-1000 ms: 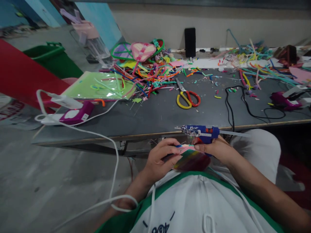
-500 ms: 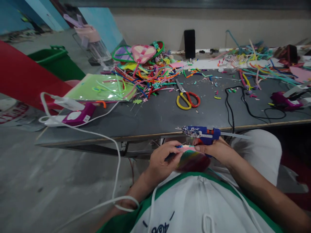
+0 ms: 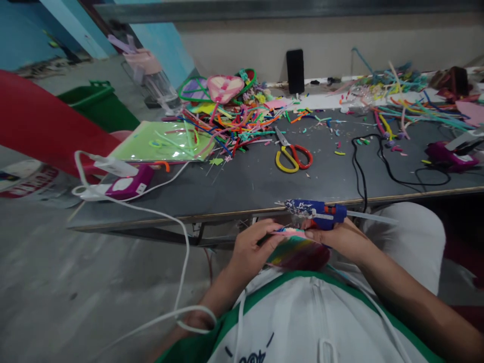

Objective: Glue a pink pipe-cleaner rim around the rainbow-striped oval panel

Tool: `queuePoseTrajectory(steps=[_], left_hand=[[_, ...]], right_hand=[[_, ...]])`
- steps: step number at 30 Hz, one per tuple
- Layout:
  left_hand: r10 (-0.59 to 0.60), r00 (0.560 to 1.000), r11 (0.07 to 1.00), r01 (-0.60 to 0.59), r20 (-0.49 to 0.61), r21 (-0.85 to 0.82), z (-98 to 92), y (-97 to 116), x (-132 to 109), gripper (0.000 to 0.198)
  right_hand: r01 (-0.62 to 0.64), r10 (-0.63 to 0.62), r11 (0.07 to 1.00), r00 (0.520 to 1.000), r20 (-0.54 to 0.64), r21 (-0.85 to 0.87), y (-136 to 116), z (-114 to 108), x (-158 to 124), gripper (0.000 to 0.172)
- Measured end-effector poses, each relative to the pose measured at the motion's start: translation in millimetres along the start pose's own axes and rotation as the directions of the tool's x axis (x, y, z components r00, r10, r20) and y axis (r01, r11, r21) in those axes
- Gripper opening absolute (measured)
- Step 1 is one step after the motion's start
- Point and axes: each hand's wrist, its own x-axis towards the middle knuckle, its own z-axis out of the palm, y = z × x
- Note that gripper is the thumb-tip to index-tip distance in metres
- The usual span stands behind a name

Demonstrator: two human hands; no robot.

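Note:
Close to my body, just off the table's front edge, a multicoloured craft piece [image 3: 300, 252] shows striped yellow, green and dark red, with a pink upper edge. My left hand [image 3: 254, 247] pinches that edge from the left between thumb and fingers. A blue hot glue gun [image 3: 321, 213] sits in my right hand [image 3: 340, 237], its nozzle pointing left and a clear glue stick jutting from its rear. The right thumb also touches the craft piece's right end. Fingers under the piece and around the gun's handle are partly hidden.
Scissors [image 3: 293, 157] with yellow and red handles lie on the dark table [image 3: 242, 186]. Behind are a pile of pipe cleaners [image 3: 242, 126], a green plastic packet [image 3: 162, 142] and a leaning phone [image 3: 295, 71]. A white cable [image 3: 185, 252] hangs down at left from a purple power strip [image 3: 130, 184].
The view has shifted slightly, so the table's contents appear a little lower and further right. Both hands keep their hold; more of the striped craft piece shows beneath my left hand.

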Motion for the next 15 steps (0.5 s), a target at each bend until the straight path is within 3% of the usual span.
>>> queuePoseTrajectory(steps=[4, 10, 15], left_hand=[[0.003, 1.0, 0.999, -0.003, -0.004, -0.033, 0.6, 1.0, -1.0, 0.008], [0.158, 0.987, 0.987, -0.158, 0.006, -0.008, 0.6, 4.2, -4.3, 0.011], [0.2, 0.979, 0.98, -0.201, 0.036, 0.013, -2.6, 10.3, -5.4, 0.012]], right_hand=[[0.007, -0.006, 1.0, 1.0, 0.019, -0.027, 2.3, -1.5, -1.8, 0.028], [0.004, -0.002, 1.0, 0.998, 0.067, -0.022, 8.3, -7.7, -9.6, 0.027], [0.008, -0.004, 0.999, 0.997, 0.077, -0.05, 4.5, -10.1, -16.0, 0.026]])
